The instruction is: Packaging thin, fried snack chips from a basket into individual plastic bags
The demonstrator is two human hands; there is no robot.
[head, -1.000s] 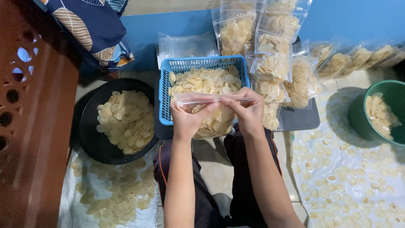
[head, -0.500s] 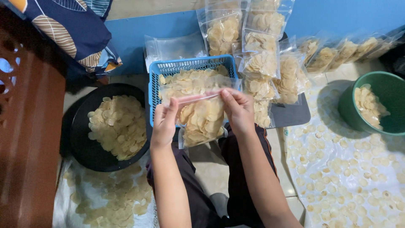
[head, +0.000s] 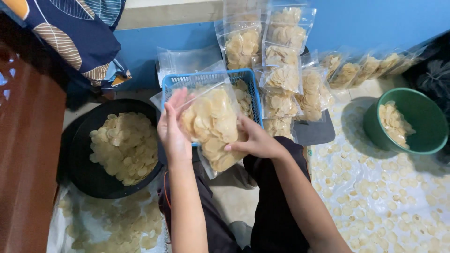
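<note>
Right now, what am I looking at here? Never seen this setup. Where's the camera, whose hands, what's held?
There is no machine. One camera sits on a person's head and looks down at their own bare hands and lap. The left hand and right hand hold a clear bag of pale round chips between them, tilted, above a blue basket of loose chips. To the left is a black basin of chips, to the right a green bowl with some more. Filled bags lie stacked behind the basket, against a blue wall. More chips are spread on sheets on the floor.
</note>
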